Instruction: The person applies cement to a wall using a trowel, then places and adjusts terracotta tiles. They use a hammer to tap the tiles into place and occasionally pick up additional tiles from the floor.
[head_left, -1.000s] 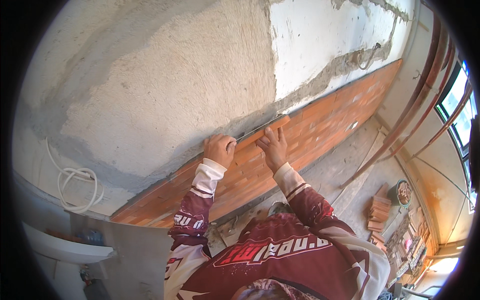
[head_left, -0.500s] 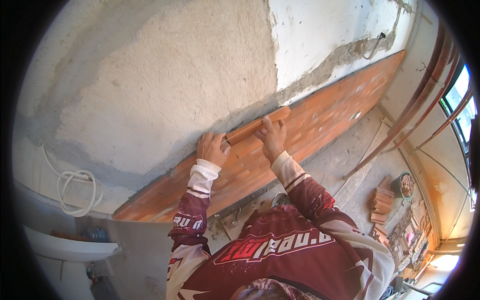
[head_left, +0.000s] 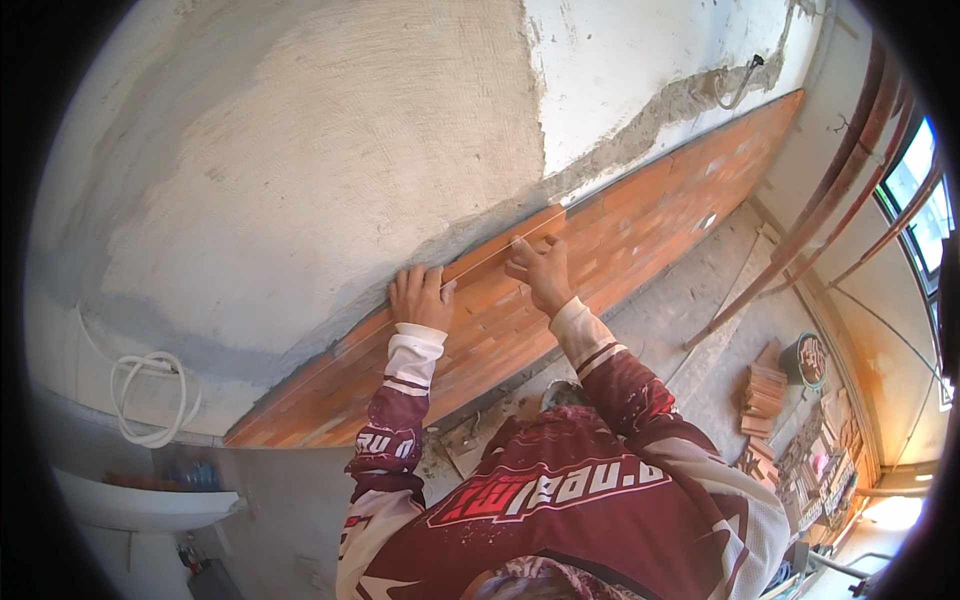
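A long, thin orange brick tile lies against the wall in the top row of the tiled band. My left hand rests at its left end, fingers side by side over the upper edge and thumb out to the right. Near the tile's right half is my right hand, its fingers bent and apart. A thin pale string runs along the tile's face, and my right index fingertip is at it. Whether that finger touches the string or the tile, I cannot tell.
Rough plaster covers the wall above the band. A coiled white cable hangs at left above a white basin. At right are reddish pipes, a bucket, stacked tiles and scattered tile pieces.
The tile, tilted out from the wall between both hands before, now sits flat in the row. My right hand has let go of it and drawn slightly down; the string now shows across it.
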